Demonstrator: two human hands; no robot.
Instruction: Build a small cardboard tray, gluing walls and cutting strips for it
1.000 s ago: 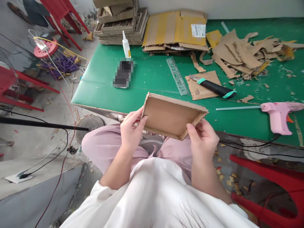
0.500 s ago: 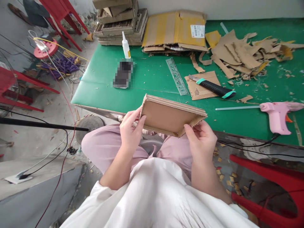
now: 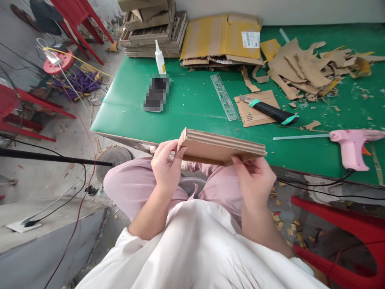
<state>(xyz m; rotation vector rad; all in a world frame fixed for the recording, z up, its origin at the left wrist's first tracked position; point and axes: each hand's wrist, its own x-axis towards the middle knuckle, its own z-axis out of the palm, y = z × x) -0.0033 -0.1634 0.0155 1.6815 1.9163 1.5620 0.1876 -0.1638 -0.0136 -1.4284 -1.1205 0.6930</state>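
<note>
Tray (image 3: 222, 141) mid-frame, tilted, inside steeply foreshortened (can't read much of it). Left hand (image 3: 167, 163) pinches its left end, right hand (image 3: 255, 176) its right, thumbs on the near side. Bottle (image 3: 160, 63) upright, upper left of centre. Green desk (image 3: 126, 100): glue gun (image 3: 350, 146) far right. Red chair (image 3: 337, 222) lower right.
</note>
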